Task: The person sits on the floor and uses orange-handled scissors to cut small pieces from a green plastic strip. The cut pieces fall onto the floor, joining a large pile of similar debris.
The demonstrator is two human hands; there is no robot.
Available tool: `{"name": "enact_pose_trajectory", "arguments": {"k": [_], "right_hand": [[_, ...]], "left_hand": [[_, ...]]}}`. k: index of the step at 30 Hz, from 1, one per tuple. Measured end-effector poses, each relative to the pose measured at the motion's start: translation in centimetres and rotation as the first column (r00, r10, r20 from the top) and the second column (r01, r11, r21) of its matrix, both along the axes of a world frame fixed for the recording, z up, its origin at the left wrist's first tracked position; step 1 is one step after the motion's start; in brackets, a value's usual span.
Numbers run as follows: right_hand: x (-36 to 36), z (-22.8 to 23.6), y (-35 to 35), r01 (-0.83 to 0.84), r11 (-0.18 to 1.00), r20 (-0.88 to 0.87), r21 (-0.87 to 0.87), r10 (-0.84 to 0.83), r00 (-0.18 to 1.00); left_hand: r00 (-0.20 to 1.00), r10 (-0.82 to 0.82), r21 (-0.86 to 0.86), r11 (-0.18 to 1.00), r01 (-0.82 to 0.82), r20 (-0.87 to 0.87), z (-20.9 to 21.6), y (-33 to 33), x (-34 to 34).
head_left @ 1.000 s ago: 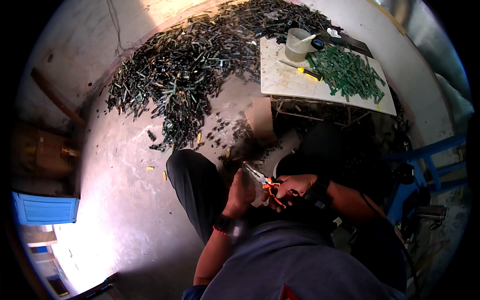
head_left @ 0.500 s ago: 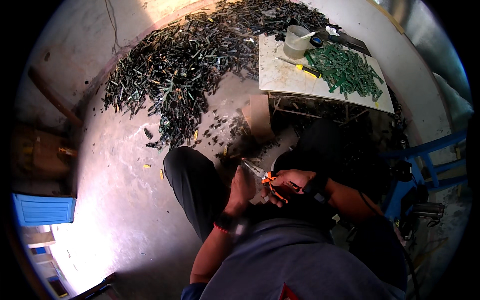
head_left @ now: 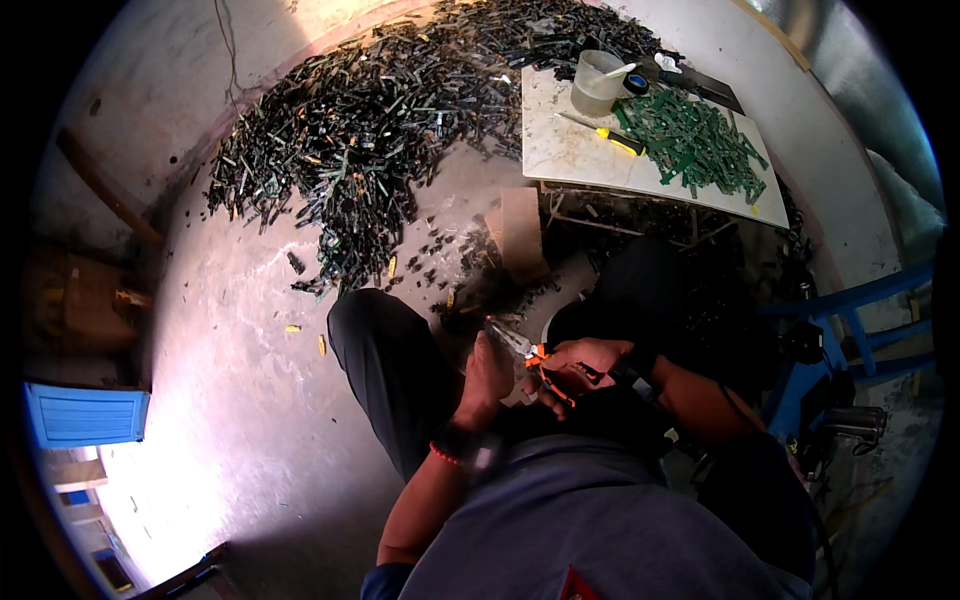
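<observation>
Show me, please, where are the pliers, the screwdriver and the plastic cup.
Pliers (head_left: 537, 354): head view, on the joint.
Screwdriver (head_left: 612, 136): head view, on the yellow handle.
Plastic cup (head_left: 592, 97): head view, on its side wall.

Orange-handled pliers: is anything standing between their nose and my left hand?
Nothing visible does. The right hand holds the orange-handled pliers, their nose slanting up close to the left hand. Whether they touch, or what its fingers hold, is too small to tell.

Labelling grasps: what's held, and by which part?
Right hand: pliers, by the orange handles. Left hand: whether it holds anything can't be told.
</observation>
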State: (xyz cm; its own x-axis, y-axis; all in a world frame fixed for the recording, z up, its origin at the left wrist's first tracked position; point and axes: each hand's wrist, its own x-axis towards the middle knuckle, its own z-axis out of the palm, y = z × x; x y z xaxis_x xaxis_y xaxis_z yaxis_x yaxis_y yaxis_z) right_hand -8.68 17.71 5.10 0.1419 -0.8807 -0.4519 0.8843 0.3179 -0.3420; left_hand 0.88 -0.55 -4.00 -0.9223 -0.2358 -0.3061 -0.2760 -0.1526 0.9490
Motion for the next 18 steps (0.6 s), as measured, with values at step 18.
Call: {"name": "enact_pose_trajectory", "arguments": {"k": [18], "right_hand": [[0.0, -0.3, 0.1, -0.042, 0.985, -0.16, 0.17, 0.069, 0.985]], "left_hand": [[0.988, 0.054, -0.13, 0.991, -0.035, 0.142, 0.8, 0.3, -0.3]]}}
